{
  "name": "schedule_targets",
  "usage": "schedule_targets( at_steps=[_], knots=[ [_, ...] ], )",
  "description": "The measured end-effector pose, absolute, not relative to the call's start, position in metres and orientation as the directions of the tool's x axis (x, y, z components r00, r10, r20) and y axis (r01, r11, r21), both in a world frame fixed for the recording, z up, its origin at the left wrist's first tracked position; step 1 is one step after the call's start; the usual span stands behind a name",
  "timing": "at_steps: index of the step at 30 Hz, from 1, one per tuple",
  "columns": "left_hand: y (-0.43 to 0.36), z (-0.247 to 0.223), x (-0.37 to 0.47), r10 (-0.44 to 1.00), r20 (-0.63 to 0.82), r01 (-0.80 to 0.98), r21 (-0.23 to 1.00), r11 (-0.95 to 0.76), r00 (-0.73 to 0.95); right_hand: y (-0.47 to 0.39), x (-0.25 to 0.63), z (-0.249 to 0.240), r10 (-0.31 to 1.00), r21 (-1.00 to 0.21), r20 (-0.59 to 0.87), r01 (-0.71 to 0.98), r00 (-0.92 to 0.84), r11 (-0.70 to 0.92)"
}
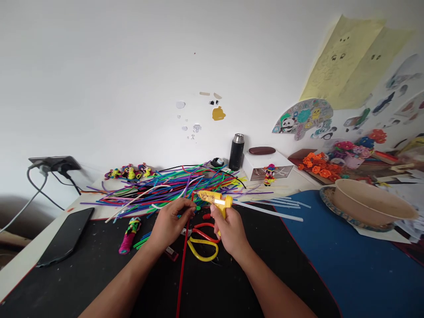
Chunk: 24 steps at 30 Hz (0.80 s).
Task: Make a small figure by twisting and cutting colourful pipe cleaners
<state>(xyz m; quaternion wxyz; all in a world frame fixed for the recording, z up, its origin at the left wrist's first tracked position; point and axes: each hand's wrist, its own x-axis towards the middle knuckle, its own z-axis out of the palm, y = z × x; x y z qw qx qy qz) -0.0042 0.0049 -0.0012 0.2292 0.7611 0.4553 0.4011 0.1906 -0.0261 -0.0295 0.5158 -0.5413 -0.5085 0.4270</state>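
Observation:
My right hand (228, 227) is wrapped round a yellow glue gun (215, 198), whose nozzle points left toward my other hand's fingertips. A clear glue stick (268, 210) sticks out of the gun's back to the right. My left hand (172, 221) pinches a red pipe cleaner (182, 269) that hangs down toward the front edge, with a small green piece (198, 208) at the fingertips. Just below the hands, yellow-handled scissors (203, 257) and a red-handled tool (202, 230) lie on the black mat (159, 291).
Many coloured pipe cleaners (132, 194) are heaped behind the hands. A phone (66, 236) and a pink-green figure (129, 238) lie left. At the back stand a black flask (236, 152) and white box (251, 168); a beige bowl (371, 203) is right.

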Motion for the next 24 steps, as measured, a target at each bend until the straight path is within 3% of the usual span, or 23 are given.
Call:
schedule_targets(
  at_steps=[24],
  knots=[
    [0.0060,-0.0024,-0.0063,0.861,0.424,0.513,0.692,-0.508,0.281,-0.0282,0.1910,-0.0291,0.989,-0.984,0.087,0.167,0.119,0.067]
  ],
)
